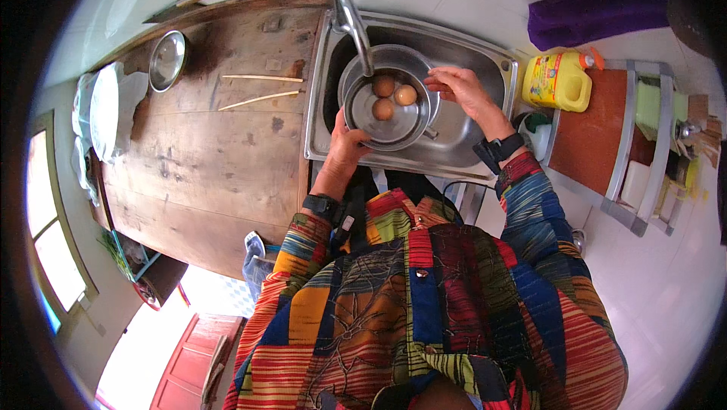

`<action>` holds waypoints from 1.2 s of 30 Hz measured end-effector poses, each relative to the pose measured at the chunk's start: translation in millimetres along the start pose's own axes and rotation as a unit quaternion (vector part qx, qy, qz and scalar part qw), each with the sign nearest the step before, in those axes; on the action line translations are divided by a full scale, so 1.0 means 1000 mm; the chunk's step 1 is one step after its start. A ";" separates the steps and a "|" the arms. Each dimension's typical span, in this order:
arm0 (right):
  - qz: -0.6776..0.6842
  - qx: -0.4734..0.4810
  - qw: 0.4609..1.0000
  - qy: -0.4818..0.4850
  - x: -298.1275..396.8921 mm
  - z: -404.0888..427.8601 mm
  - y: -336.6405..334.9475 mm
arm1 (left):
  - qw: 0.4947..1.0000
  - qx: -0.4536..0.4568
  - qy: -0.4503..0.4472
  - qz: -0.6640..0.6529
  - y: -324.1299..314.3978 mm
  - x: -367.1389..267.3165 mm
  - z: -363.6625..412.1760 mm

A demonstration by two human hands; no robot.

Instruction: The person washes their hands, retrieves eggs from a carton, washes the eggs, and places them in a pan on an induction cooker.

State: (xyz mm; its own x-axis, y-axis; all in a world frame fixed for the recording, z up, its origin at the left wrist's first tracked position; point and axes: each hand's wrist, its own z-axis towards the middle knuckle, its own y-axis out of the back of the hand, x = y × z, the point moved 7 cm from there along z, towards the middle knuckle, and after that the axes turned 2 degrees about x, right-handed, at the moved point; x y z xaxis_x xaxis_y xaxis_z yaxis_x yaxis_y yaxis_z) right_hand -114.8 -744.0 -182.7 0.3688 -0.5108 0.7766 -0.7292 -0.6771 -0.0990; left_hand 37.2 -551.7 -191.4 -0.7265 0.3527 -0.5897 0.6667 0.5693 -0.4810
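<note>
My left hand (346,146) grips the near left rim of a round metal bowl (392,136) under the faucet (355,24). Three brown eggs (383,109) lie inside the bowl. Beneath and behind it, a larger metal pot (417,55) shows its rim within the stainless steel sink (471,132). My right hand (454,83) is at the right side of the pot with its fingers extended and slightly bent; it holds nothing that I can see. Whether its fingertips touch the rim cannot be told.
On the wooden counter (210,166) left of the sink lie a pair of chopsticks (261,78) and a small metal dish (168,61). A cleaver (182,5) rests along the wall. A yellow detergent jug (556,80) stands right of the sink beside a shelf rack (593,126).
</note>
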 end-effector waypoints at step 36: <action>-0.117 -0.270 0.949 0.110 -0.102 -0.179 0.025 | 0.960 0.207 0.130 0.138 -0.068 0.024 0.017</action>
State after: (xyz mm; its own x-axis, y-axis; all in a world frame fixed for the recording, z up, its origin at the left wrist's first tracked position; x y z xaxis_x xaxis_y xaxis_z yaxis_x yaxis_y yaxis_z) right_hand -273.9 -614.6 -153.2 0.4709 -0.2166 0.8552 -0.8534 -0.3575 0.3794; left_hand -22.4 -594.5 -183.5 -0.4944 0.6515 -0.5754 0.8092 0.1033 -0.5784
